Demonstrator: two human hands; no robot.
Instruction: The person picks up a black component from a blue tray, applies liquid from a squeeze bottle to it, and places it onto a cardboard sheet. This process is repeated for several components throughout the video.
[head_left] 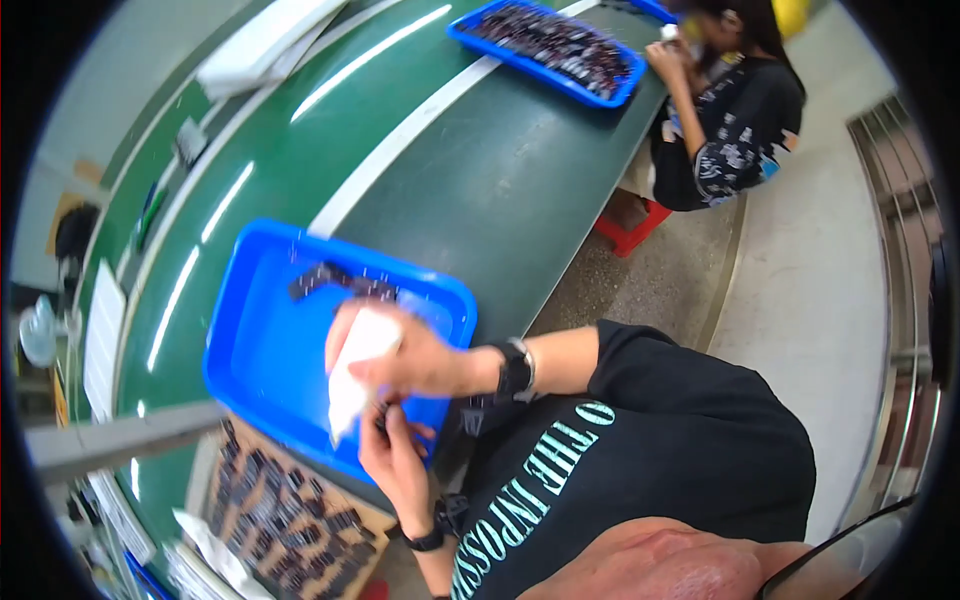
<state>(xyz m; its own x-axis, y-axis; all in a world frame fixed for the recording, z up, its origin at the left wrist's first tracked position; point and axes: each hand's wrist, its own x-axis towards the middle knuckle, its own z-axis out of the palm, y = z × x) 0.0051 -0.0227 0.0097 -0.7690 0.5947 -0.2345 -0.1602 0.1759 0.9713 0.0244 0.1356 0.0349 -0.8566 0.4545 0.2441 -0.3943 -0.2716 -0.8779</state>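
My right hand (410, 360), smeared by motion, is above the blue tray (240, 270) and closed around a bright white piece (365, 350). It looks like a cloth or folded tissue, but glare hides its kind. Just below, my left hand (397, 455) pinches a small dark part (383, 415) against the lower end of the white piece. The fingers cover most of that part. Beyond my right hand, a few black segmented pieces (325, 280) lie in the tray's far end. A dark wristband shows on each wrist.
At lower left, a brown board (215, 470) bears many small black parts. The green table (490, 170) curves away to a second blue tray (620, 98) full of dark parts. A co-worker (735, 120) sits there by a red stool (640, 225). A grey bar (120, 440) crosses at left.
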